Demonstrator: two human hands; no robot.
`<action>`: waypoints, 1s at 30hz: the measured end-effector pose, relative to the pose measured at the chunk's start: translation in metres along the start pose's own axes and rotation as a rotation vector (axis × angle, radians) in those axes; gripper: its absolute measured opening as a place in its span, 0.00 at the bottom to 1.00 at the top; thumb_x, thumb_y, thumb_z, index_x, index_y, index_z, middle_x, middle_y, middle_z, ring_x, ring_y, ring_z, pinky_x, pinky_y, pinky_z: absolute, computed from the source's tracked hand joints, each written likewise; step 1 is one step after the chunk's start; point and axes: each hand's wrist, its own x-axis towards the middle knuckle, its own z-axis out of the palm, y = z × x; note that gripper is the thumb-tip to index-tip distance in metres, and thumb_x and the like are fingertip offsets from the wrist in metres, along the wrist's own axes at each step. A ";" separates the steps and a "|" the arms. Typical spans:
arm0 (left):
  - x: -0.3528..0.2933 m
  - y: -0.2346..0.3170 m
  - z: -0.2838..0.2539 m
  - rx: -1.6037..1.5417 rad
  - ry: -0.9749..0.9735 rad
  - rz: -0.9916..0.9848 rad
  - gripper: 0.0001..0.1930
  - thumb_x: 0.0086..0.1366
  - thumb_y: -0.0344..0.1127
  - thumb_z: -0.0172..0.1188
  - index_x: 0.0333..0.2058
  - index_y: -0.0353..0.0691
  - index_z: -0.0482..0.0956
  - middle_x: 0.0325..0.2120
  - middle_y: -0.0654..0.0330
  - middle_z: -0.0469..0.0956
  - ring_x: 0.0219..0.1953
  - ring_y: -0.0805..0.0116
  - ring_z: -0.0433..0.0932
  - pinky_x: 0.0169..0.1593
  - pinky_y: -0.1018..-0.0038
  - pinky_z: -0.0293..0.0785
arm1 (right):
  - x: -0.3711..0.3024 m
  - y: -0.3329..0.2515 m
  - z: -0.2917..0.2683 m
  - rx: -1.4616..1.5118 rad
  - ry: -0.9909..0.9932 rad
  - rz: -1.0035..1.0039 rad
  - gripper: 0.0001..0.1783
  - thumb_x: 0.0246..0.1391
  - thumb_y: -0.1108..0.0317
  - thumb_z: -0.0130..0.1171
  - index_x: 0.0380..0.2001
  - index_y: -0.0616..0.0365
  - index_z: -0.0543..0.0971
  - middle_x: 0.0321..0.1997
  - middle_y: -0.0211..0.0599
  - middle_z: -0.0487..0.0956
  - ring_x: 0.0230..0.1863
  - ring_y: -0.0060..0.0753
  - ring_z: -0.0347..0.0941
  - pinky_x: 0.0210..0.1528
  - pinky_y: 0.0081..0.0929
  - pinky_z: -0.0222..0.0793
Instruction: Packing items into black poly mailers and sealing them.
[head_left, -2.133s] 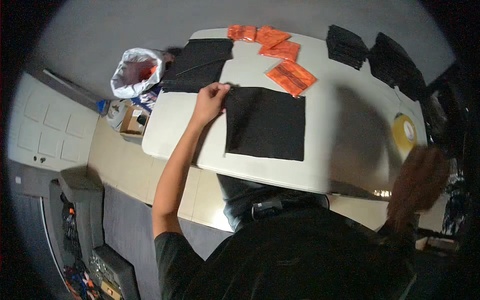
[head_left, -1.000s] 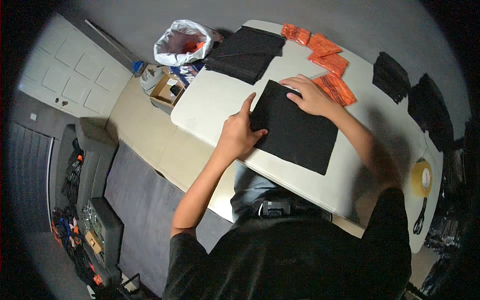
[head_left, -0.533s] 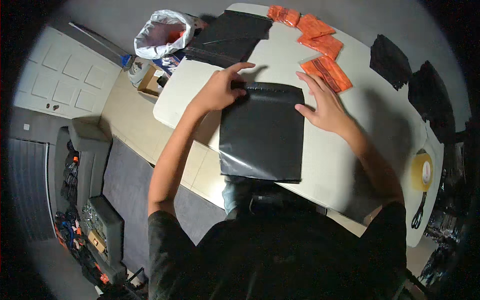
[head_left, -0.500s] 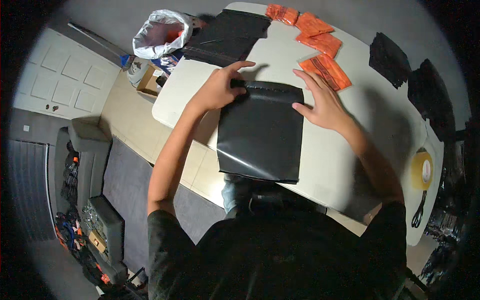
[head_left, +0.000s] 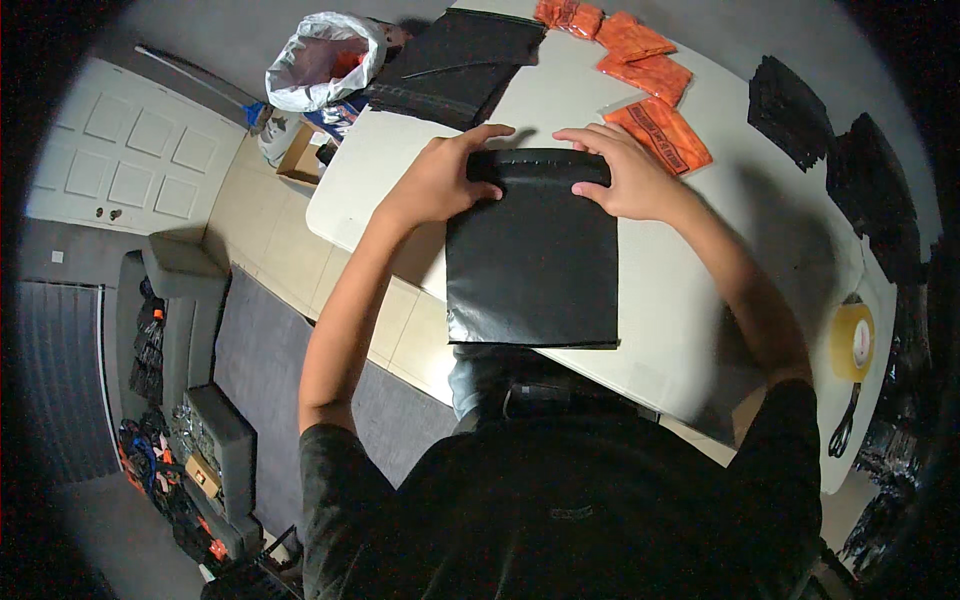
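A black plastic mailing bag (head_left: 533, 262) lies in front of me, its lower edge reaching past the near edge of the table. My left hand (head_left: 442, 180) grips its top left corner, thumb on the front and fingers along the far side. At the top right corner my right hand (head_left: 625, 175) does the same, its thumb pressed on the front face and its fingers over the top edge. A folded strip with a crinkled line runs along the top of the bag between the hands.
On the white table (head_left: 680, 320) lie orange plastic-wrapped packets (head_left: 660, 135), a stack of black bags (head_left: 455, 65), more black bundles (head_left: 788, 110), a tape roll (head_left: 852, 342) and black-handled scissors (head_left: 845, 425). A white sack (head_left: 325, 65) stands beyond the far left. A grey sofa (head_left: 190, 320) is at left.
My right hand has moved left and taken hold of the bag's top right corner. The bag has shifted slightly up and to the right, and sits straighter.
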 end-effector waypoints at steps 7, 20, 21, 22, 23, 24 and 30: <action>-0.004 0.006 0.002 0.044 -0.004 -0.136 0.37 0.52 0.23 0.77 0.64 0.44 0.77 0.40 0.47 0.87 0.42 0.57 0.87 0.49 0.62 0.79 | 0.000 0.001 -0.009 0.085 -0.122 0.160 0.40 0.50 0.75 0.75 0.68 0.48 0.74 0.67 0.41 0.78 0.62 0.46 0.76 0.67 0.42 0.70; -0.005 0.018 0.001 0.145 0.011 -0.044 0.35 0.54 0.26 0.76 0.62 0.47 0.78 0.34 0.45 0.87 0.36 0.48 0.88 0.43 0.59 0.81 | 0.016 -0.029 -0.008 -0.038 -0.135 0.038 0.38 0.52 0.72 0.73 0.67 0.47 0.75 0.59 0.50 0.81 0.62 0.56 0.77 0.67 0.47 0.72; -0.004 0.018 0.002 0.146 0.005 -0.030 0.35 0.53 0.27 0.76 0.62 0.47 0.78 0.34 0.45 0.87 0.37 0.47 0.88 0.43 0.58 0.81 | 0.020 -0.035 -0.010 -0.101 -0.184 0.076 0.37 0.52 0.71 0.73 0.67 0.47 0.75 0.59 0.50 0.82 0.62 0.56 0.77 0.67 0.48 0.71; -0.003 0.017 0.004 0.150 0.009 -0.031 0.35 0.53 0.27 0.76 0.62 0.47 0.78 0.34 0.45 0.87 0.37 0.47 0.88 0.43 0.58 0.81 | 0.023 -0.042 -0.011 -0.161 -0.231 0.120 0.36 0.53 0.71 0.72 0.66 0.47 0.76 0.59 0.49 0.82 0.62 0.56 0.77 0.67 0.49 0.71; -0.002 0.017 0.007 0.174 0.034 -0.023 0.35 0.53 0.28 0.76 0.62 0.48 0.78 0.34 0.44 0.87 0.37 0.45 0.87 0.44 0.57 0.81 | 0.025 -0.040 -0.007 -0.161 -0.229 0.116 0.36 0.53 0.71 0.72 0.66 0.47 0.76 0.59 0.49 0.82 0.62 0.56 0.77 0.67 0.49 0.71; -0.001 0.015 0.009 0.198 0.057 -0.015 0.36 0.52 0.29 0.77 0.62 0.49 0.78 0.34 0.44 0.87 0.37 0.44 0.87 0.44 0.56 0.82 | 0.025 -0.035 0.001 -0.186 -0.177 0.072 0.35 0.53 0.71 0.72 0.66 0.46 0.76 0.59 0.48 0.82 0.62 0.56 0.77 0.67 0.50 0.71; -0.005 0.011 0.013 0.137 0.134 -0.002 0.36 0.51 0.28 0.77 0.61 0.49 0.79 0.34 0.43 0.87 0.38 0.44 0.88 0.44 0.57 0.83 | 0.026 -0.043 0.005 -0.173 -0.126 0.030 0.30 0.55 0.71 0.70 0.63 0.46 0.79 0.57 0.47 0.84 0.60 0.55 0.79 0.65 0.50 0.74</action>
